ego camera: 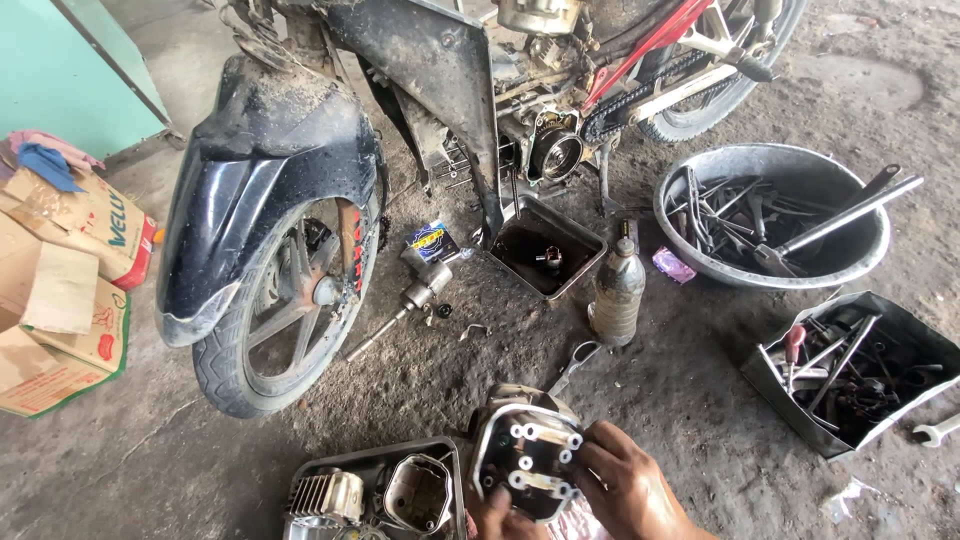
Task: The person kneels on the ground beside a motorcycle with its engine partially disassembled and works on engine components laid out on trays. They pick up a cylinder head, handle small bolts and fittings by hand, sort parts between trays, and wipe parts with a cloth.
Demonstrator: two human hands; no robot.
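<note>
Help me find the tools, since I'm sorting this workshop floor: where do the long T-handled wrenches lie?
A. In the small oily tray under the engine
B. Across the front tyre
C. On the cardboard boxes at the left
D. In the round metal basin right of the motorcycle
D: several long dark wrenches lie heaped in the round metal basin, with one handle sticking out over its right rim; the oily tray under the engine holds only a small part.

Grimy metal engine cylinder head [527,450], white-tipped studs facing up, tilted, held above dark tray
</note>
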